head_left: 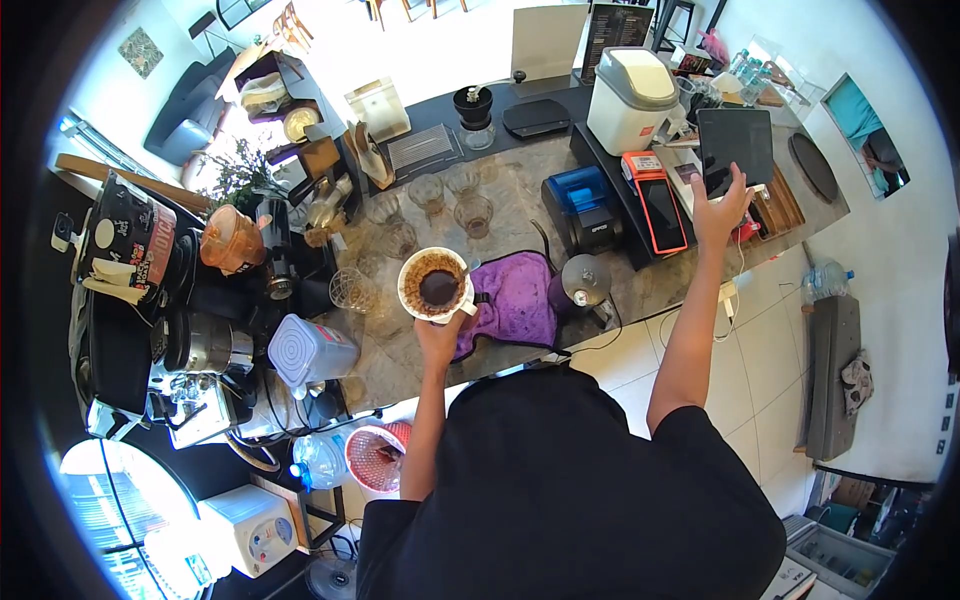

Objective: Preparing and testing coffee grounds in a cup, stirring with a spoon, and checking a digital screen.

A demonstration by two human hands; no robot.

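Note:
My left hand (438, 338) grips a white coffee dripper (411, 303) from its near side, above the counter. Inside the dripper, wet coffee grounds (438, 287) line the wall round a dark middle. Just right of it, a purple cloth (520, 300) with a dark edge lies on the counter. My right hand (720, 207) is stretched out to the far right, fingers spread, at the lower edge of a dark tablet (736, 145). It appears to hold nothing; whether the fingers touch the tablet is unclear. An orange-framed card terminal (660, 212) lies left of this hand.
Several clear glasses (473, 214) stand beyond the dripper. A grey round kettle (586, 278) is right of the cloth, near a blue-topped black printer (582, 205). A lidded clear container (312, 352) and a coffee grinder (474, 108) also stand about. A red-and-white bin (378, 455) is below the counter.

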